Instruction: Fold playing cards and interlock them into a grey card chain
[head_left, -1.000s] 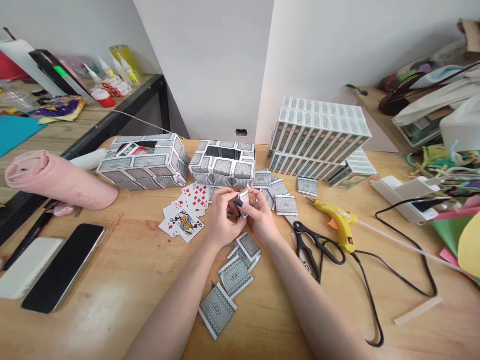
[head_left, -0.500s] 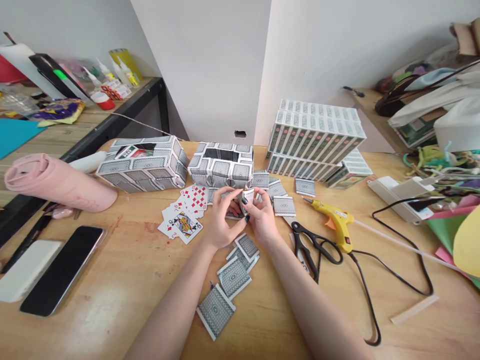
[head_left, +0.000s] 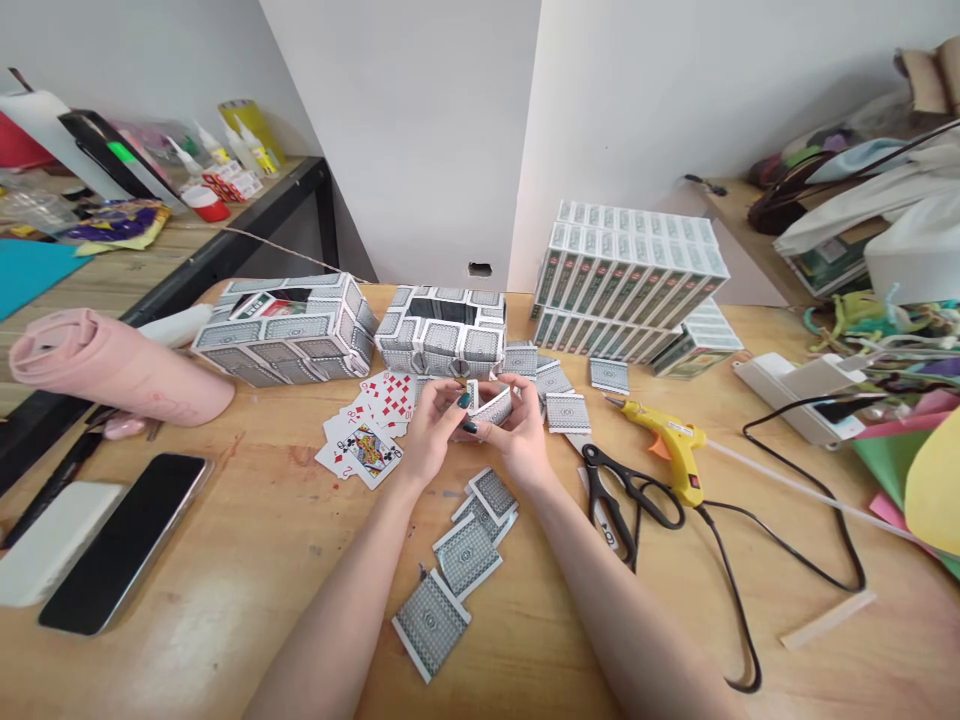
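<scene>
Both hands meet over the middle of the table, in front of a box covered in folded playing cards (head_left: 457, 350). My left hand (head_left: 433, 432) pinches one side of a folded playing card (head_left: 493, 408), its thumb on the edge. My right hand (head_left: 521, 430) closes on the card's other side. The card has a grey patterned back and white edges; fingers hide part of it. Below my hands lies a row of folded cards (head_left: 466, 552), backs up. Face-up cards (head_left: 369, 450), a queen on top, fan out left of my left hand.
A second card-covered box (head_left: 289, 330) stands left, beside a pink roll (head_left: 120, 365). Stacked card packs (head_left: 630, 285) stand back right. Black scissors (head_left: 630, 500) and a yellow glue gun (head_left: 679, 450) with its cable lie right. A phone (head_left: 124, 545) lies front left.
The card in my fingers has turned from nearly upright to a wider, flatter angle. My left hand has shifted slightly left, and both thumbs now sit on the card's near edge.
</scene>
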